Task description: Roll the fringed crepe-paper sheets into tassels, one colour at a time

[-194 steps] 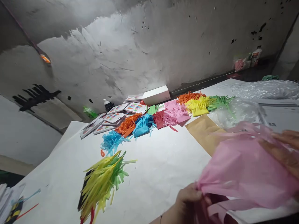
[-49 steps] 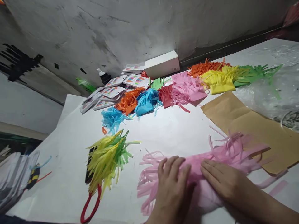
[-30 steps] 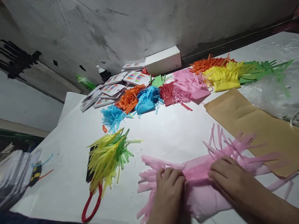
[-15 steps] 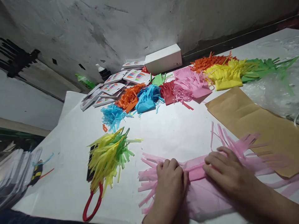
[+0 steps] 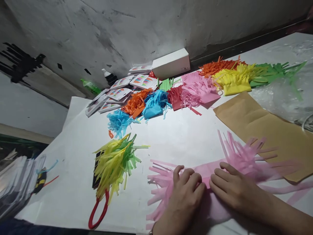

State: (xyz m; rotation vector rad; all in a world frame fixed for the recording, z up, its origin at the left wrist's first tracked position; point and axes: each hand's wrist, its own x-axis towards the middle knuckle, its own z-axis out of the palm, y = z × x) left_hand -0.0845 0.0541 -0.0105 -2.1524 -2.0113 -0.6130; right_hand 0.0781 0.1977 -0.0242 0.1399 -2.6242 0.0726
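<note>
Pink tissue paper (image 5: 205, 168) with fringed strips at both ends lies on the white-covered table in front of me. My left hand (image 5: 187, 187) presses on its uncut middle with curled fingers, beside the left fringe. Close to the right of it, my right hand (image 5: 231, 184) grips the same middle part, fingers bent over a darker folded band between the hands. The fingertips and most of the band are hidden. Left of the hands, a yellow and green paper tassel (image 5: 113, 164) rests over a dark flat object, with a red loop handle (image 5: 99, 212) below it.
Fringed paper bundles in several colours, such as a blue one (image 5: 155, 102) and a yellow one (image 5: 232, 80), line the back. Printed packets (image 5: 119, 94) and a white box (image 5: 171, 62) stand by the wall. Brown paper (image 5: 266, 130) and clear plastic (image 5: 278, 98) lie right.
My hands have come closer together on the pink paper; the left moved right, covering more of the folded band. The right-hand fringe has shifted and bunched up. The view moved slightly.
</note>
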